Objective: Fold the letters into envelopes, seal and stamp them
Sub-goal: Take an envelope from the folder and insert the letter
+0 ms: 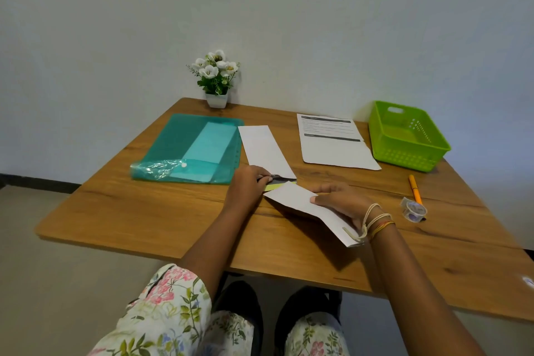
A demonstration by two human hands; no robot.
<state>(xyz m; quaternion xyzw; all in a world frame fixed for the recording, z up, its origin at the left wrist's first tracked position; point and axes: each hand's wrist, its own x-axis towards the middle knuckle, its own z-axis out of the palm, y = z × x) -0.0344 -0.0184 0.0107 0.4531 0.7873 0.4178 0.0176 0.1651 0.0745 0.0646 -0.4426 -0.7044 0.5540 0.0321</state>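
My right hand [339, 201] grips a white folded paper piece [291, 201], lifted slightly off the wooden table [144, 211]. My left hand [248, 182] pinches the near end of a long white envelope [264, 150] lying flat, where a dark strip and a yellow-green strip [274, 187] show. A printed letter sheet [335, 143] lies further right. Whether the held piece is a letter or an envelope I cannot tell.
A teal plastic folder [173, 150] with envelopes inside lies at the left. A green basket [404, 136] stands at the back right. An orange pen [415, 189] and a tape dispenser [413, 209] lie at the right. A flower pot [216, 81] stands by the wall.
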